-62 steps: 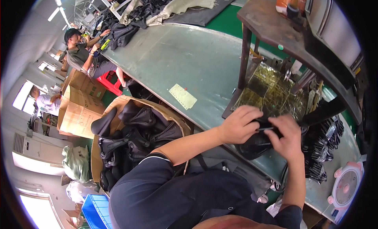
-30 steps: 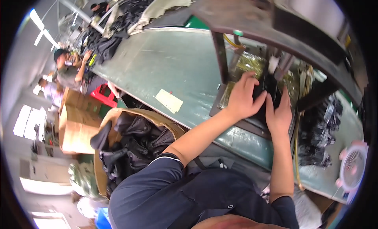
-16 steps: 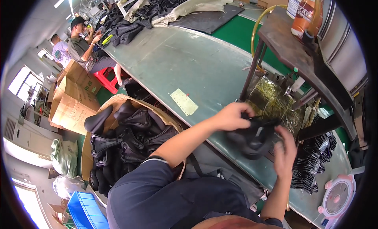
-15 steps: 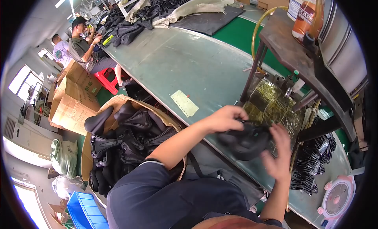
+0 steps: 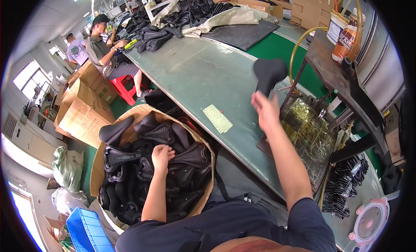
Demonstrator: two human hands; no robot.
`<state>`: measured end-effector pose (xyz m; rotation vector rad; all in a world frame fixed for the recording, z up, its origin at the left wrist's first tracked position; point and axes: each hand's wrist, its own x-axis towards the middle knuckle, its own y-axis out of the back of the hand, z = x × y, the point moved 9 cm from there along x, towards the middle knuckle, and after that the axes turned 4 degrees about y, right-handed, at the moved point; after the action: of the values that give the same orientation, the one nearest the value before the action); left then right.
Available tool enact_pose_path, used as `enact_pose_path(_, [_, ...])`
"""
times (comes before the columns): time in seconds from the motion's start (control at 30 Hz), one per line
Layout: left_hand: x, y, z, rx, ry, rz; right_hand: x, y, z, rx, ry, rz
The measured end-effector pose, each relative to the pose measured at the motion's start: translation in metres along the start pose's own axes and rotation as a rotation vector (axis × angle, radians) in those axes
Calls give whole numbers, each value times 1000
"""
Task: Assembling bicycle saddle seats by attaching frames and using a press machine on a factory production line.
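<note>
Above the green tabletop, my right hand reaches away from me, its fingers about the narrow nose of a black bicycle saddle. The saddle's wide end points to the far side. Whether it rests on the table I cannot tell. My left hand is down over a cardboard box full of black saddles. Its fingers are curled at the narrow end of one saddle, which lies underside up; the grip is partly hidden.
Right of my right arm, a dark metal stand rises over a plate wrapped in shiny film. A perforated pale card lies on the table. Black parts and a pink fan are near right. A seated person works at far left.
The saddle that both hands held near the table's edge has moved away from me with my right hand. My left hand has left it and gone left, down to the box.
</note>
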<state>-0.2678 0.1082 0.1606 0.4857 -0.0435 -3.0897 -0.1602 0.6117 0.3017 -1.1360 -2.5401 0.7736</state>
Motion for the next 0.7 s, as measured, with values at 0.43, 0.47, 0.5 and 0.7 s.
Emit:
enact_pose_path(0.43, [-96,26,-228,1474,13,-246,-126,118,-70,-633,31,-337])
enact_pose_path(0.47, [-100,18,-245,1425,35,-350,-140,139,-99,-702,66,-242])
enact_pose_path(0.5, [-101,13,-261,1370,57,-445,-152,161,-126,-778,116,-173])
enact_pose_path(0.7, [-116,-2,-357,1328,356,-810,-266,330,-296,-1732,664,288])
